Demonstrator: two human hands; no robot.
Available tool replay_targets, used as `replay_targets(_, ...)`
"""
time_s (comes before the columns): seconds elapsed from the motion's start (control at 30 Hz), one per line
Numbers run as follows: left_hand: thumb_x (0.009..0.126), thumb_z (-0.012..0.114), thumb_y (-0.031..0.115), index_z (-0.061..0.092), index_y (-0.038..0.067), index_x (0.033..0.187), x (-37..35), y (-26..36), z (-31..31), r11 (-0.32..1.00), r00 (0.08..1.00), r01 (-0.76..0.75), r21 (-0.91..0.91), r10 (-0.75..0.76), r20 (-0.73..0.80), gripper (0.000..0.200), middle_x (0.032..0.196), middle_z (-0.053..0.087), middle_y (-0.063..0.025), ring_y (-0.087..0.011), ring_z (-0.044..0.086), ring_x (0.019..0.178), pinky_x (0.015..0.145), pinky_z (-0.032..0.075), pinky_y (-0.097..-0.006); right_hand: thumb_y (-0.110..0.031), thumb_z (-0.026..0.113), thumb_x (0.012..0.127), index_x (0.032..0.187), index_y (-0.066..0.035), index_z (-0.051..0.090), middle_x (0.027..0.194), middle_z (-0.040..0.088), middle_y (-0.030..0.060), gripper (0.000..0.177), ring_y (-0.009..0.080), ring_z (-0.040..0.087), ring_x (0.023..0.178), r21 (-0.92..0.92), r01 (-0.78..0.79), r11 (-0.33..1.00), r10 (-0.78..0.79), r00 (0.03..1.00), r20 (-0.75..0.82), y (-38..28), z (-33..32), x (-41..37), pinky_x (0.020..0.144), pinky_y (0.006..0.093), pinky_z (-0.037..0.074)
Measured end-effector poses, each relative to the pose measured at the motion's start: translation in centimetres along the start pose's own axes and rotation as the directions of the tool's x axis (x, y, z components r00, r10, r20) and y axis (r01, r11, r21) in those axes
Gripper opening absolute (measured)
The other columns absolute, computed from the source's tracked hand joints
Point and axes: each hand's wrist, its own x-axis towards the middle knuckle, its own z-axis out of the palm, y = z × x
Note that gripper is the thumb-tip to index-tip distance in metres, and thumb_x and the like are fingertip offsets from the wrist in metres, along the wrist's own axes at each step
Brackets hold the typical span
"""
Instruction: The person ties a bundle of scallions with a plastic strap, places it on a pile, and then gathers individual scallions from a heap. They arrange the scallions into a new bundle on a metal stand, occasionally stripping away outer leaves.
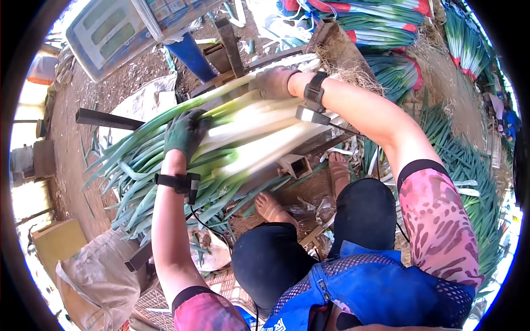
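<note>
A thick pile of long green onions [259, 124] lies across a metal frame in front of me, white stalks to the right and green leaves to the left. My left hand [185, 132], in a dark green glove, is closed over the stalks where white turns to green. At the far side of the pile, my right hand [274, 83] wears a dirty glove and curls over the white stalks near the root end. Motion blurs it a little, and its fingertips are hidden. Both wrists carry strapped devices with cables.
A scale-like box with display windows [113, 41] stands at the far left, beside a blue post [191, 58]. Tied onion bundles [381, 27] lie at the far right. More loose green onions [466, 182] cover the ground on my right. A metal bar [107, 118] juts out leftward.
</note>
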Motion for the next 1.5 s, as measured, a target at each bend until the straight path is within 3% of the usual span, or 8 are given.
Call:
replay_targets(0.23, 0.084, 0.063, 0.058, 0.050, 0.018, 0.141, 1.3, -1.2, -1.0, 0.974, 0.996, 0.085, 0.211, -0.075, -0.054, 0.071, 0.137, 0.054, -0.0189, -0.0388, 0.043, 0.133, 0.111, 0.032, -0.0510, -0.036, 0.050, 0.099, 0.124, -0.013, 0.063, 0.112, 0.068, 0.0146, 0.036, 0.0306, 0.065, 0.105, -0.143, -0.128, 0.981, 0.111, 0.986, -0.120, 3.0, -3.5, -1.4, 0.088, 0.0431, 0.052)
replay_targets(0.4, 0.069, 0.060, 0.081, 0.031, 0.014, 0.153, 5.8, -3.2, -2.0, 0.921, 0.854, 0.294, 0.255, -0.373, 0.364, 0.112, 0.155, 0.037, -0.0179, -0.0353, 0.024, 0.148, 0.121, 0.012, -0.0514, -0.047, 0.051, 0.097, 0.140, -0.021, 0.052, 0.140, 0.055, 0.0125, 0.050, 0.0322, 0.053, 0.129, 0.005, -0.260, 0.966, 0.260, 0.964, -0.052, 4.7, -2.3, -1.0, 0.107, 0.0432, 0.043)
replay_targets(0.6, 0.077, 0.063, 0.070, 0.058, 0.008, 0.135, 6.1, -5.0, -1.9, 0.941, 0.824, 0.339, 0.018, -0.306, 0.476, 0.085, 0.130, 0.062, -0.0164, -0.0300, 0.058, 0.121, 0.104, 0.042, -0.0349, -0.018, 0.064, 0.088, 0.130, -0.010, 0.060, 0.112, 0.069, 0.0152, 0.043, 0.0324, 0.067, 0.104, -0.274, -0.206, 0.940, 0.231, 0.971, 0.063, 2.8, -1.8, 2.2, 0.087, 0.0434, 0.054)
replay_targets(0.97, 0.102, 0.052, 0.031, 0.035, 0.000, 0.143, 6.2, -8.9, 1.9, 0.512, 0.989, 0.101, -0.853, 0.042, 0.142, 0.054, 0.126, 0.062, -0.0102, -0.0170, 0.056, 0.118, 0.104, 0.039, -0.0279, -0.025, 0.061, 0.087, 0.102, -0.015, 0.070, 0.085, 0.071, 0.0135, 0.020, 0.0319, 0.069, 0.084, -0.352, -0.386, 0.853, 0.019, 0.696, -0.718, 2.4, -14.3, -7.8, 0.073, 0.0436, 0.053)
replay_targets(1.13, 0.099, 0.057, 0.028, 0.024, -0.004, 0.149, 4.3, -4.7, -2.4, 0.475, 0.929, 0.004, -0.880, -0.328, -0.173, 0.068, 0.128, 0.063, -0.0126, -0.0172, 0.057, 0.121, 0.107, 0.039, -0.0300, -0.025, 0.060, 0.088, 0.109, -0.017, 0.069, 0.091, 0.071, 0.0132, 0.025, 0.0316, 0.068, 0.090, -0.229, -0.341, 0.912, 0.075, 0.686, -0.724, 0.3, -16.7, -8.8, 0.079, 0.0459, 0.052)
replay_targets(1.27, 0.097, 0.064, 0.028, 0.052, -0.001, 0.136, 1.2, -4.6, -6.7, 0.568, 0.905, -0.139, -0.811, -0.259, -0.336, 0.049, 0.125, 0.064, -0.0125, -0.0180, 0.060, 0.116, 0.101, 0.045, -0.0316, -0.026, 0.059, 0.088, 0.116, -0.016, 0.067, 0.098, 0.071, 0.0150, 0.031, 0.0315, 0.068, 0.094, -0.223, -0.112, 0.968, -0.083, 0.697, -0.712, -1.3, -14.2, -4.7, 0.082, 0.0463, 0.052)
replay_targets(1.37, 0.091, 0.072, 0.015, 0.058, 0.001, 0.131, -1.5, -0.1, -9.5, 0.923, 0.633, -0.009, -0.385, -0.293, -0.717, 0.044, 0.118, 0.066, -0.0137, -0.0157, 0.063, 0.105, 0.088, 0.052, -0.0300, -0.028, 0.058, 0.089, 0.123, -0.013, 0.064, 0.106, 0.070, 0.0181, 0.038, 0.0353, 0.067, 0.097, -0.153, -0.072, 0.986, -0.018, 0.856, -0.517, -4.3, -10.8, -2.0, 0.086, 0.0447, 0.052)
replay_targets(1.5, 0.085, 0.077, 0.018, 0.059, 0.002, 0.129, -6.4, 3.4, -7.9, 0.934, 0.730, -0.116, -0.338, -0.151, -0.667, 0.050, 0.120, 0.065, -0.0137, -0.0256, 0.063, 0.108, 0.097, 0.048, -0.0357, -0.031, 0.063, 0.093, 0.130, -0.012, 0.057, 0.111, 0.067, 0.0177, 0.042, 0.0333, 0.065, 0.102, -0.157, -0.204, 0.966, 0.172, 0.966, -0.195, -6.2, -6.2, -1.9, 0.093, 0.0432, 0.052)
